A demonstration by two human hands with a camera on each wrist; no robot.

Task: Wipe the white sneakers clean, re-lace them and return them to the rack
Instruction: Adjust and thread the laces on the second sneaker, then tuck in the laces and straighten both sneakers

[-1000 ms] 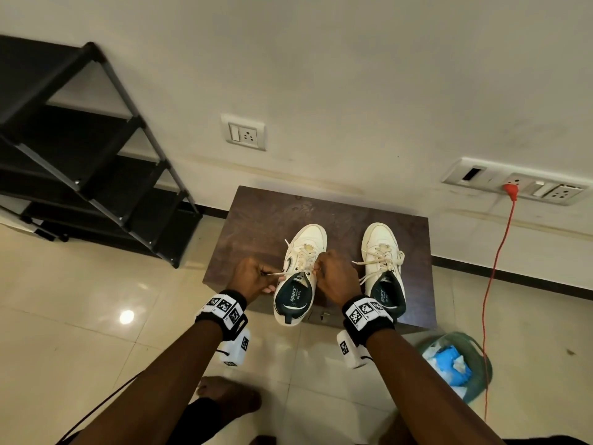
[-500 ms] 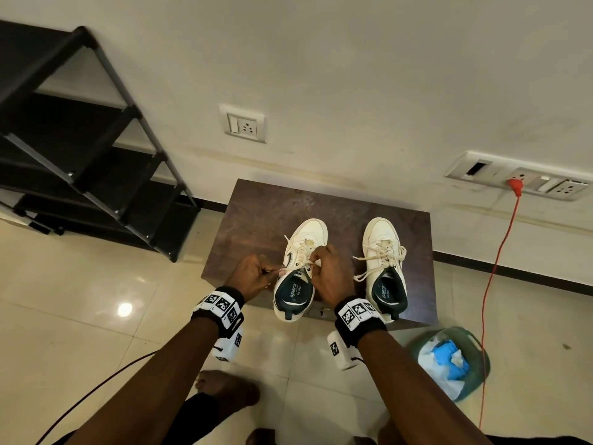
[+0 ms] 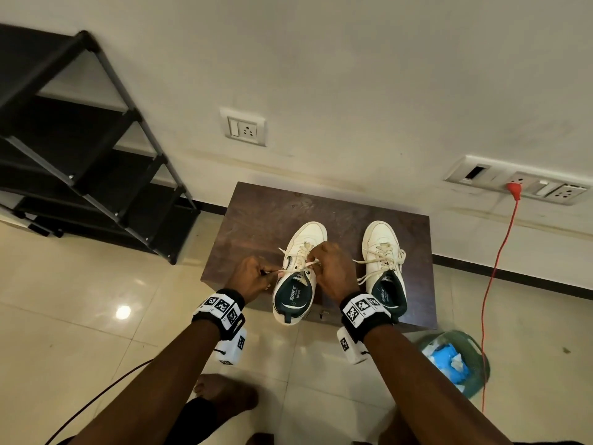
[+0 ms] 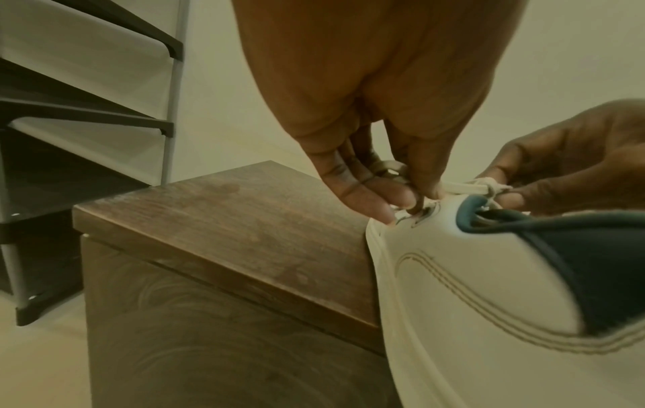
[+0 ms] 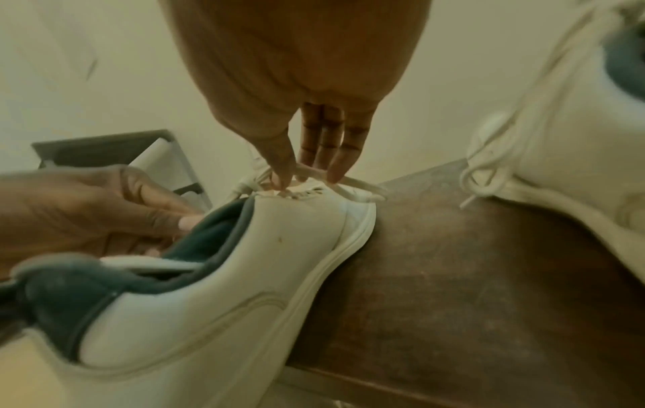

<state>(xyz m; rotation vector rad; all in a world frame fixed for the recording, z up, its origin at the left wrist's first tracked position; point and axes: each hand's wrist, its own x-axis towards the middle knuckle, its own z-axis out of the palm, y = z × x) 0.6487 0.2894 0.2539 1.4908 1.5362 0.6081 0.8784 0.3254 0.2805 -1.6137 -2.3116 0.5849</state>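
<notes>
Cream-white sneakers (image 3: 303, 252) with dark green linings; dark brown wood-grain surface (image 3: 256, 226); black rack (image 3: 83, 162); red cable (image 3: 494, 268).

The left hand (image 3: 253, 277) and right hand (image 3: 333, 274) covered the upper eyelets of the left sneaker (image 3: 296, 277), so the lace (image 3: 298, 263) path beneath could not be followed. The right wrist band hid the heel of the right sneaker (image 3: 383, 252). The rack (image 3: 80, 162) was cut off at the frame's left edge. The bin (image 3: 475, 364) contents were too small to identify.
</notes>
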